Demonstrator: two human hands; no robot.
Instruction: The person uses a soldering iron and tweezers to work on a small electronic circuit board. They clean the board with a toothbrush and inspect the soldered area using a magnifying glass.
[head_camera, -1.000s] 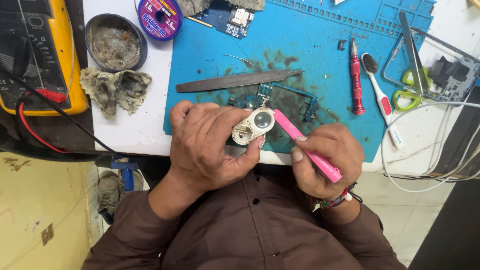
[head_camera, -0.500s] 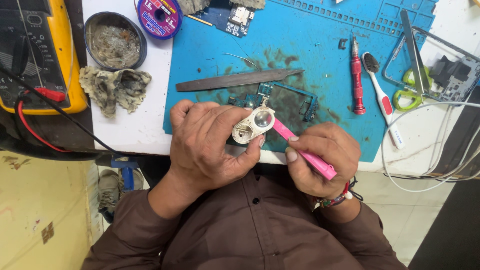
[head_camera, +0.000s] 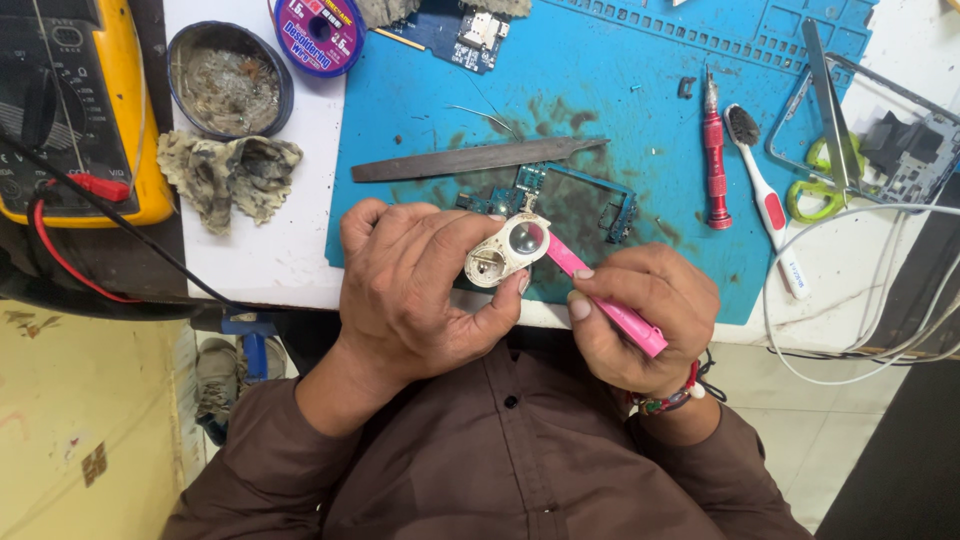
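Fingers (head_camera: 430, 240) of the left hand (head_camera: 420, 290) are curling tightly around a small cream-coloured loupe (head_camera: 507, 252), the thumb pressing up from below, so the round lens is facing upward and the oval body is lying with its long axis running from lower left to upper right. Right-hand fingers (head_camera: 640, 275) are closing around a pink tool (head_camera: 600, 297), pinching it along its shaft; the right hand (head_camera: 645, 315) is sitting just beside the left. That pink tool is slanting from lower right, where its butt end is sticking out past the palm, to upper left, where its tip is pointing at and slipping under the loupe; whether they are touching cannot be told. Both are hovering at the near edge of a blue work mat (head_camera: 620, 110), directly over a small circuit board (head_camera: 560, 195) lying on it. Farther out, a flat grey metal file (head_camera: 470, 160) is lying across the mat, nearly horizontal. A red screwdriver (head_camera: 713, 150) and a white brush (head_camera: 765, 195) are resting to the right. On the white tabletop (head_camera: 270, 250) to the left, a crumpled dirty rag (head_camera: 228, 175) is lying near a yellow multimeter (head_camera: 75, 110).
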